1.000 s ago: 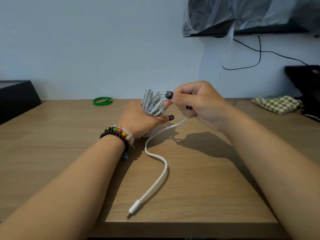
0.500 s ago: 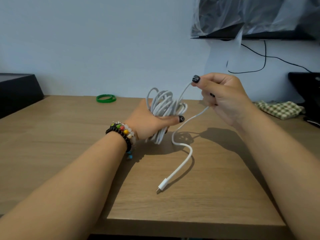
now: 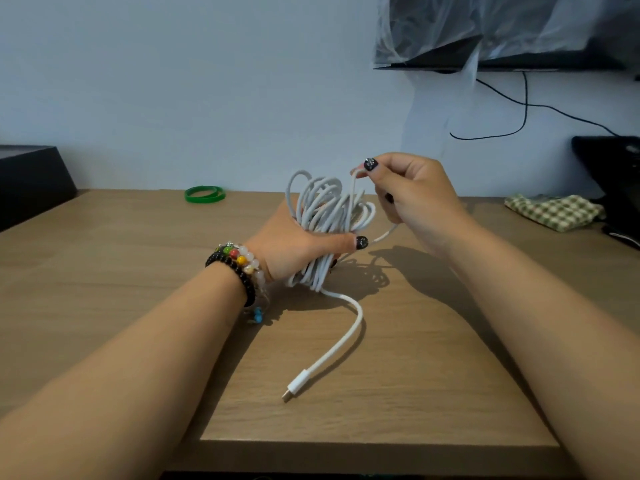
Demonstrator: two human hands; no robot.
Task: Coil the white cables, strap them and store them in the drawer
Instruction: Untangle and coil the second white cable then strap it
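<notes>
Left hand [image 3: 294, 242] is gripping the cable coil [image 3: 329, 216], right hand [image 3: 412, 199] pinching the strand above it, loose tail [image 3: 346, 337] trailing toward 6 o'clock.

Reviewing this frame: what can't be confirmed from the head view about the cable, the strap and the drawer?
- White cable: its other end is buried in the coil gripped by the left hand.
- Run of cable through the right hand: covered by curled fingers.
- Drawer: none visible.
- Green band: too small to tell whether it is a strap.
</notes>
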